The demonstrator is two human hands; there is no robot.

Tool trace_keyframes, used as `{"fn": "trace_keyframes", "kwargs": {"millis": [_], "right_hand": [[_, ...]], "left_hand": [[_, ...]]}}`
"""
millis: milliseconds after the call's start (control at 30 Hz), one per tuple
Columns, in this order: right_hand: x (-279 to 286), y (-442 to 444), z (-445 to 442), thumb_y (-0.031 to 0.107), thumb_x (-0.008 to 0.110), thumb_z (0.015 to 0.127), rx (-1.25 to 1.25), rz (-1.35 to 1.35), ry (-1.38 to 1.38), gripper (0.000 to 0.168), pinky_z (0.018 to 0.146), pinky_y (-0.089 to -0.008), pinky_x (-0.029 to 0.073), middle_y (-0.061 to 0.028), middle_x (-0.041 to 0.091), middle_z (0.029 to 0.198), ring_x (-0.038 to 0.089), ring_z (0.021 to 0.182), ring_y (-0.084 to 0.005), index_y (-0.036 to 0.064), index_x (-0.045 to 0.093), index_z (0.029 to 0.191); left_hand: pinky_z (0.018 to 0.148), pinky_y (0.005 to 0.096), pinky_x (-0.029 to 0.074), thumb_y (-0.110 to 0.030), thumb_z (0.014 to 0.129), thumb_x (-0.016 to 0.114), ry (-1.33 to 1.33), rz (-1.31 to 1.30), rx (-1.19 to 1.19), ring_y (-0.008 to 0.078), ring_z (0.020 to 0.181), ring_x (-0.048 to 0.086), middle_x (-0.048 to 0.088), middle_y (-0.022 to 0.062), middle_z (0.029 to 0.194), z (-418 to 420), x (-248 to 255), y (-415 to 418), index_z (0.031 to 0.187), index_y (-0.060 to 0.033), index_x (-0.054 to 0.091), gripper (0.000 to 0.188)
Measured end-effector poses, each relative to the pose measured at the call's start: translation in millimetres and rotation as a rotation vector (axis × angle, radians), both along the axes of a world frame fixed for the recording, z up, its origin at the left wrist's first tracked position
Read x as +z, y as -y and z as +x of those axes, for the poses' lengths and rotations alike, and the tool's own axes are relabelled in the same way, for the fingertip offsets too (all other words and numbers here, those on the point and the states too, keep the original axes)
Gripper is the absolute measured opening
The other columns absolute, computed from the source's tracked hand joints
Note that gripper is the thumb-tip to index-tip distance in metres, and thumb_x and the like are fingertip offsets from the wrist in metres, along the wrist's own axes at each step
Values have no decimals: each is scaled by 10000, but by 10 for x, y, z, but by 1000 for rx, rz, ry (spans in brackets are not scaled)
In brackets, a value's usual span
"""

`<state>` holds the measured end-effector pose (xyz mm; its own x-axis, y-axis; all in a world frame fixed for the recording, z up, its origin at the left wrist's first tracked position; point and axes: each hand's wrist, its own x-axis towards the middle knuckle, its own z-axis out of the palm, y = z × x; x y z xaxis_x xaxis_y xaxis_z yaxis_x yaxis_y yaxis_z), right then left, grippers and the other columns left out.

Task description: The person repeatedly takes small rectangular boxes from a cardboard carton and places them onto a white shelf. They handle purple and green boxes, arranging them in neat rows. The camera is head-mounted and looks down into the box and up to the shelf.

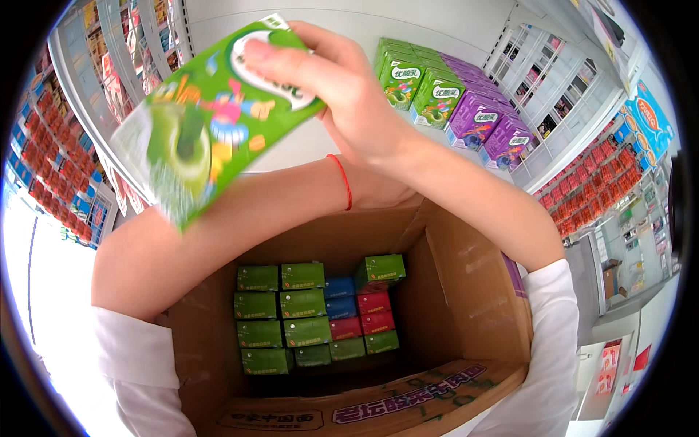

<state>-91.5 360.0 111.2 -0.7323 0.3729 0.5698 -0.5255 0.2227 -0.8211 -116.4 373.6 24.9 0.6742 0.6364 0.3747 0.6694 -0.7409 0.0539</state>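
My right hand [338, 82] grips a green drink carton [235, 109] by one end, thumb on its front face, and holds it tilted above my left forearm. My left hand [382, 185], with a red cord at its wrist, lies at the far rim of a cardboard box [480, 306]; its fingers are mostly hidden behind my right forearm. Inside the box stand rows of green cartons [303, 303], with some blue cartons [339, 307] and red cartons [377, 322] among them. One green carton [384, 269] at the far right rises above its neighbours.
Beyond the box, green cartons [437, 98] and purple cartons [475, 120] stand in rows on a white shelf [306, 142]. Wire racks with hanging packets [54, 169] rise at the left, and more packets [595, 185] hang at the right.
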Motion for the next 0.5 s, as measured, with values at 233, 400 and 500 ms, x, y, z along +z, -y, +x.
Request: {"fn": "trace_keyframes", "kwargs": {"millis": [233, 400, 500], "right_hand": [[-185, -468, -31, 239, 707, 736, -822, 798, 84, 419, 616, -412, 504, -177, 656, 845, 651, 740, -325, 22, 534, 1050], [-382, -681, 34, 185, 710, 740, -935, 1139, 611, 361, 606, -428, 486, -169, 642, 810, 637, 738, -335, 34, 578, 1040], [-430, -771, 70, 140, 712, 711, -1004, 1210, 752, 325, 619, -431, 475, -153, 620, 782, 629, 724, -326, 20, 584, 985]], "left_hand": [[837, 429, 451, -252, 891, 465, 0, -76, -15, 349, 912, 585, 624, 167, 940, 1, 41, -5, 940, -14, 614, 285], [866, 430, 427, -250, 914, 430, 18, 122, -67, 365, 936, 557, 603, 178, 993, -3, -15, 66, 1009, -8, 576, 298], [891, 442, 411, -243, 903, 433, -105, 26, -35, 370, 970, 550, 599, 191, 1006, 37, 36, 83, 1042, -3, 568, 308]]}}
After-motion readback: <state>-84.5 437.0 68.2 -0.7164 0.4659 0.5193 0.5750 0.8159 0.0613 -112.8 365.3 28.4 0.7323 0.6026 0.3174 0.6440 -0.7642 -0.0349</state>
